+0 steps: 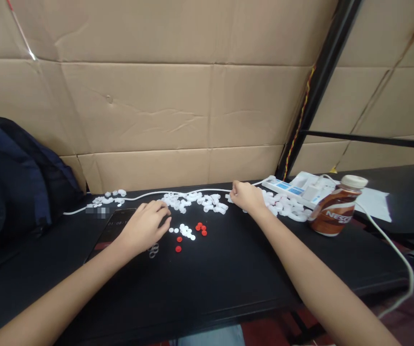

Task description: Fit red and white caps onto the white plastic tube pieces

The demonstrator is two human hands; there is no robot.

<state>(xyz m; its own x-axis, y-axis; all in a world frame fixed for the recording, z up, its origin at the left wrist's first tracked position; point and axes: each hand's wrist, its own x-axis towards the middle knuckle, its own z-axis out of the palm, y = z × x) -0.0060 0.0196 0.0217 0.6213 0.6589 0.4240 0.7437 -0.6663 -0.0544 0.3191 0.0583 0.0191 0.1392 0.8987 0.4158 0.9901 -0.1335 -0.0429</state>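
Note:
My left hand (146,226) is over the right edge of a dark phone (107,230), its fingers bent and apart near a heap of white plastic rings (181,201). My right hand (247,196) is at the back, its fingers pressed together between that heap and a second pile of white parts (282,204); whatever they hold is hidden. Between the hands lie small white discs (185,230) and several red discs (201,228), with two more red ones nearer the front. Clear rings (152,251) lie beside my left wrist.
A brown bottle (336,206) with a white cap stands at the right, by a power strip (289,190) and white cables. A dark blue bag (15,178) sits at the left. Cardboard (178,110) lines the back of the black table (207,283).

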